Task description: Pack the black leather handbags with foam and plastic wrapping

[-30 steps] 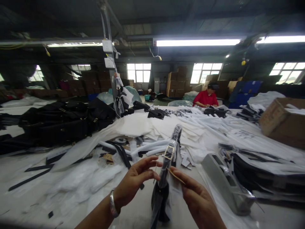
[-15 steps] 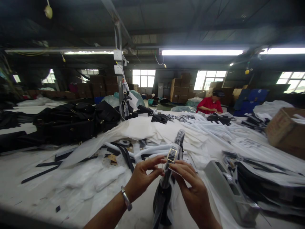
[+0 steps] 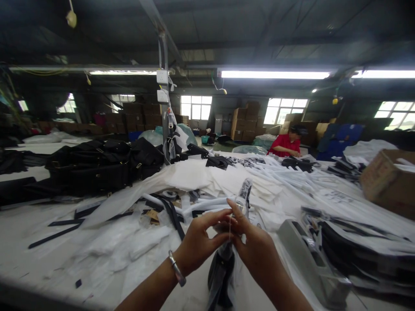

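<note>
A black bag strap point(image 3: 246, 192) wrapped in clear film, with a buckle partly covered by my fingers, rises from a dark film-covered bundle point(image 3: 222, 276) in front of me. My left hand point(image 3: 202, 239), with a silver bangle on the wrist, pinches a thin strip of clear tape point(image 3: 230, 226) at the strap's near side. Bent around the strap from the right, my right hand point(image 3: 254, 239) has its index finger over the buckle area and its thumb close to the left fingertips. Much of the strap between the hands is hidden.
A grey tape dispenser point(image 3: 311, 255) stands at right beside film-covered black goods point(image 3: 366, 255). Black bags point(image 3: 94, 168) are heaped at left. White sheets point(image 3: 188, 175) and loose straps cover the middle. Across the table, a person in red point(image 3: 285, 144) works near a cardboard box point(image 3: 385, 177).
My left hand has moved right, to the strap. My right hand's fingers have shifted up and round it, now covering the gold buckle that showed before.
</note>
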Tool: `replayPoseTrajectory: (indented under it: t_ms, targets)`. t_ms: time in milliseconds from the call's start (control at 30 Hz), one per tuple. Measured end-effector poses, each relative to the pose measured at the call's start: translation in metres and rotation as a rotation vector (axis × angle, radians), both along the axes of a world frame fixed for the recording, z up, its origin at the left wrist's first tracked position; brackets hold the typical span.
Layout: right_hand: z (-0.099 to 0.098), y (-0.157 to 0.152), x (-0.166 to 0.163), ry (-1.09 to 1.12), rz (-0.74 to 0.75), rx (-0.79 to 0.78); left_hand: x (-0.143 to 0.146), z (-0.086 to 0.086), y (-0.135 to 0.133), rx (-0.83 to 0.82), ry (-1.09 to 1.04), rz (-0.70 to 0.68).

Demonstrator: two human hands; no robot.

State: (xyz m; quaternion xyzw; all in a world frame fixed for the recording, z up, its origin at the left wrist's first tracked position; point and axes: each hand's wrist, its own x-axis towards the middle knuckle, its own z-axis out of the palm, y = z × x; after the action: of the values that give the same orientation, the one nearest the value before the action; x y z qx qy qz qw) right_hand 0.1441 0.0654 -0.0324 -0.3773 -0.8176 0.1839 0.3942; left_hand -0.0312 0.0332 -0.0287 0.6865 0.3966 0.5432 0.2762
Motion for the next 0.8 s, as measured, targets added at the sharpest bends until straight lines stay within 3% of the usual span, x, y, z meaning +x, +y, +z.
replayPoseTrajectory:
  t_ms: [100, 233, 300, 367, 467, 567, 667, 733, 800]
  targets:
    - [0.004, -0.004, 0.002, 0.108, 0.132, -0.141, 0.0, 0.008, -0.01, 0.092, 0.239, 0.069]
    - [0.005, -0.012, 0.006, 0.417, 0.324, -0.444, 0.003, 0.003, -0.023, 0.162, 0.322, 0.099]
    - [0.002, -0.015, 0.007, 0.6, 0.331, -0.589, 0.005, -0.004, -0.03, 0.178, 0.297, 0.156]
    - [-0.002, -0.016, 0.007, 0.695, 0.23, -0.64, 0.004, -0.012, -0.035, 0.128, 0.212, 0.238]
    - [-0.013, -0.017, 0.008, 0.608, 0.065, -0.499, 0.006, -0.026, -0.044, -0.089, -0.027, 0.341]
    - [-0.025, -0.016, 0.011, 0.393, 0.028, -0.098, 0.015, -0.045, -0.054, -0.222, -0.316, 0.369]
    - [-0.035, -0.013, 0.016, 0.227, 0.11, 0.283, 0.029, -0.064, -0.064, -0.236, -0.556, 0.404]
    - [-0.039, -0.01, 0.018, 0.17, 0.142, 0.359, 0.036, -0.072, -0.07, -0.245, -0.638, 0.451]
    - [-0.043, -0.008, 0.02, 0.16, 0.126, 0.322, 0.039, -0.075, -0.077, -0.264, -0.659, 0.502]
